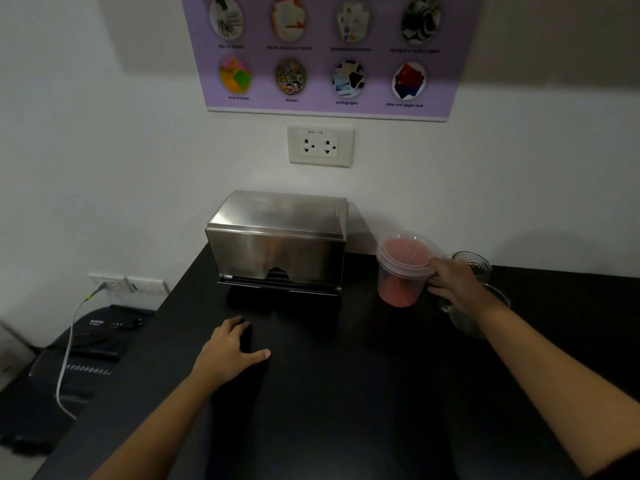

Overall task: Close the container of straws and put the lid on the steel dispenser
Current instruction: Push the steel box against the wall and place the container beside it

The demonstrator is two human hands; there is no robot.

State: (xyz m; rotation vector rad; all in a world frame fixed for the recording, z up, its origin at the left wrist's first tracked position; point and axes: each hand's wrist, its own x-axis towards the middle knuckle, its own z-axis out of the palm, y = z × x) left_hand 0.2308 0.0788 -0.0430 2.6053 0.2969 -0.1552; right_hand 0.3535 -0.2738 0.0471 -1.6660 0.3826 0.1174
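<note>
- Judging by how things lie, both steps look close to done: the steel dispenser (277,247) stands against the wall at the back of the black counter (346,393) with its lid (280,211) seated on top, and the container of straws (403,268) just to its right wears a clear domed lid (408,252).
- Right hand (457,289) reaches to the container's right side, fingers partly curled against the rim and wall — whether it grips or only touches, I cannot tell.
- Left hand (230,348) rests flat on the counter in front of the dispenser, fingers spread, holding nothing.
- Next move likely calls for an even press around the dome's rim to be sure it has snapped on.
- Hard to make out: whether the dome is fully seated, and the glass vessels (474,268) behind the right hand — partly hidden and blurred.
</note>
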